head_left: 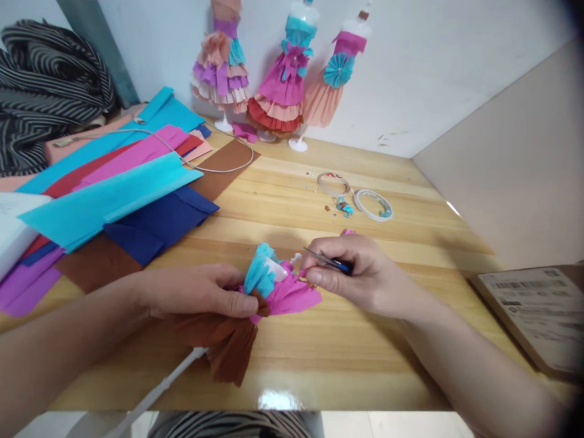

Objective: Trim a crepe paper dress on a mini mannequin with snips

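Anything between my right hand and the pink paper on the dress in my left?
Nothing visible blocks it: the right hand is right by the edge of the pink paper, contact unclear. The pointed tool it holds angles away, up and left.

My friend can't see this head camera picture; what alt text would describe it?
A person's left hand grips a paper dress in brown, pink and blue, while the right hand holds a pointed tool near its pink part. Coloured paper lies at left on the table; three more dresses stand by the wall.
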`<state>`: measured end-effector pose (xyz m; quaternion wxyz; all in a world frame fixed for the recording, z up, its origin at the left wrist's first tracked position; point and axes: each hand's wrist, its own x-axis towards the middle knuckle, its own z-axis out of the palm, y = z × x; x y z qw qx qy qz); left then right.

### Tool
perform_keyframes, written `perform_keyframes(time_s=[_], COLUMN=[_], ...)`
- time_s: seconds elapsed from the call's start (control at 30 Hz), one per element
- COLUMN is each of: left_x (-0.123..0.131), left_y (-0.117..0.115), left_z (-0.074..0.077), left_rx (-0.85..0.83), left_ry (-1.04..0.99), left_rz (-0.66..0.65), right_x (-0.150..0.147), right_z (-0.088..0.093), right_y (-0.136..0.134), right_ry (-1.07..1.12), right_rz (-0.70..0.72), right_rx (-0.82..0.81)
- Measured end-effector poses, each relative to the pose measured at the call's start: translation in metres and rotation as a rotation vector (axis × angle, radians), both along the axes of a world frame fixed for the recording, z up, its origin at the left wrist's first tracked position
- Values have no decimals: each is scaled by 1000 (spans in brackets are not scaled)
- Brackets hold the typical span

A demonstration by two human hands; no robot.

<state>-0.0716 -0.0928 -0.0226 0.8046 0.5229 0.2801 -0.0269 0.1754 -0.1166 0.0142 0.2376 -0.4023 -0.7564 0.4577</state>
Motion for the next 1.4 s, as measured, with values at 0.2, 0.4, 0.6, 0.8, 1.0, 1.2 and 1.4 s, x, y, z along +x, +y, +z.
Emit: perform_keyframes(time_s=[0.2, 0.4, 0.6, 0.8, 1.0, 1.2, 1.4], left_x=[-2, -3, -3, -2, -1, -2, -2], left_y=[0, 0, -3, -2, -1, -2, -1], left_z=[-2, -4, -4, -3, -2, -1, -2], left_rx=[-10, -29, -96, -80, -50, -8, -1], left_ry=[-10, -12, 16, 27, 39, 14, 33], left_rz=[-8, 17, 58, 55, 32, 11, 1], right_x=[-3, -3, 21, 31, 23, 17, 16], right_z=[-4, -3, 19, 26, 19, 17, 17], right_y=[-2, -1, -3, 2, 4, 4, 2], right_ry=[-31, -62, -81, -210, -177, -189, -204], right_rz=[-60, -43, 103, 201, 176, 148, 147], right_rx=[99, 162, 226, 265, 113, 44, -5])
